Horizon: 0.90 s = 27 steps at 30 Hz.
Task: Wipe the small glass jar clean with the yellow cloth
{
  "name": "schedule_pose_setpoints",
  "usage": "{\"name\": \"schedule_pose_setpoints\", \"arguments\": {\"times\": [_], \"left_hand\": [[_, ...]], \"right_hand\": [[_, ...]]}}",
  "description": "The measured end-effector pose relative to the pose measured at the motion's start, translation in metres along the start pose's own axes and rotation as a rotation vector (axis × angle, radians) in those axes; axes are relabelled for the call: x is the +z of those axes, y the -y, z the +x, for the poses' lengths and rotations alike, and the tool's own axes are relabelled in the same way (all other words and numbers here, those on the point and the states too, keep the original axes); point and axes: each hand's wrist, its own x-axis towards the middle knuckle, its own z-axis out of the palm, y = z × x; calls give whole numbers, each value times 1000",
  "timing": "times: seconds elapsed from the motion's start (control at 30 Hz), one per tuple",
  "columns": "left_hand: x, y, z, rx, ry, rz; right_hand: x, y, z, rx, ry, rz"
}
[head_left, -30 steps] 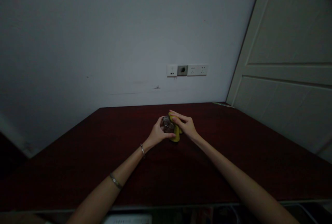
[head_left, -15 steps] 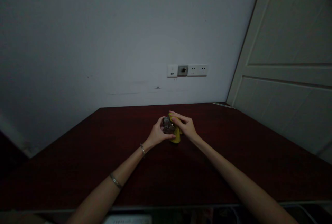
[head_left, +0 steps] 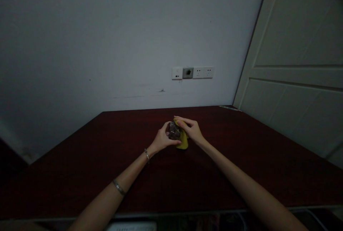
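Grips inside tabletop (head_left: 182, 184) edges (wide margins): left hand (head_left: 161, 138), dark object (head_left: 174, 131); right hand (head_left: 194, 131), cloth (head_left: 183, 143)

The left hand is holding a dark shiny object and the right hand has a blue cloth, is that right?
No, the cloth is yellow, not blue, as the head view shows. The left hand holds the dark shiny object and the right hand the cloth.

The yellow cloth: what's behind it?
Dark red table shows past the cloth. The right hand holds it against the shiny object in the left hand; any surface the cloth covers can't be seen.
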Motion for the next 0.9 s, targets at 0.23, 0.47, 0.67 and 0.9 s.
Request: {"name": "schedule_pose_setpoints", "arguments": {"times": [0.23, 0.47, 0.67, 0.9], "left_hand": [[-3, -1, -1, 9, -45, 176], [-1, -2, -3, 3, 2, 147], [0, -7, -2, 38, -20, 239], [-2, -1, -1, 43, -36, 291]], "right_hand": [[-1, 6, -6, -213, 141, -121], [-2, -1, 2, 30, 37, -34], [-1, 6, -4, -196, 138, -119], [0, 5, -2, -149, 158, -128]]}}
